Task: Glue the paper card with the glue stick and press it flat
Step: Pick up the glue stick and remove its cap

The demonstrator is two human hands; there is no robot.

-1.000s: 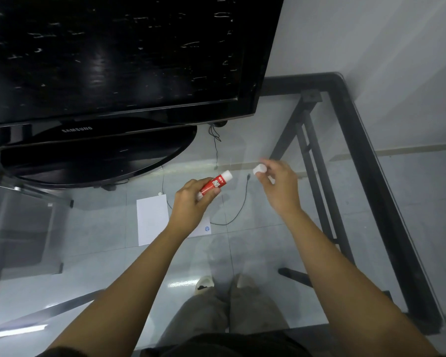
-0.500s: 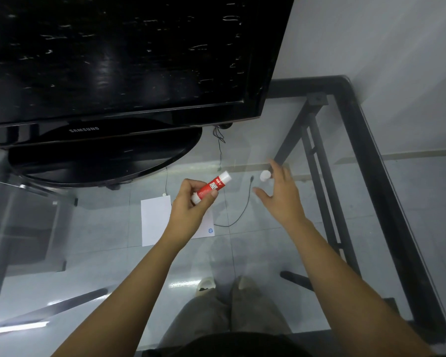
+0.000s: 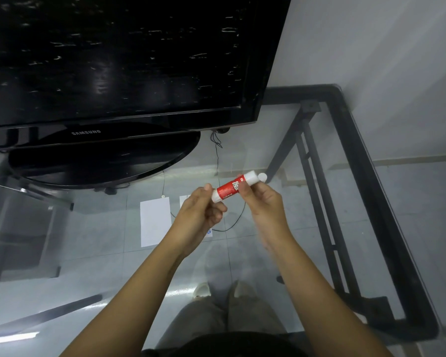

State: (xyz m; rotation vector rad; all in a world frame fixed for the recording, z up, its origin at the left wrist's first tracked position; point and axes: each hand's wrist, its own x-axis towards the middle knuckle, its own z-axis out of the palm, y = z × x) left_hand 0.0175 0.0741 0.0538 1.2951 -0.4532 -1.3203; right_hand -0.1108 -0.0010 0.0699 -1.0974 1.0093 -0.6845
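Note:
A red and white glue stick (image 3: pixel 228 189) is held tilted above the glass table, its open end pointing up and right. My left hand (image 3: pixel 200 213) pinches its lower end. My right hand (image 3: pixel 264 203) grips its upper part with thumb and fingers. The small white cap (image 3: pixel 262 177) lies on the glass just past the stick's tip, apart from both hands. A white paper card (image 3: pixel 155 221) lies flat on the glass left of my left hand. A second white piece with a blue logo (image 3: pixel 209 231) is mostly hidden under that hand.
A black television (image 3: pixel 129 60) on an oval stand (image 3: pixel 101 163) fills the back left. A thin black cable (image 3: pixel 232 225) runs across the glass under my hands. The table's black frame (image 3: pixel 371 189) borders the right side, against a grey wall. My legs and shoes show through the glass.
My right hand set the white cap down on the glass, then came back and took hold of the glue stick's upper part. My left hand kept hold of the stick.

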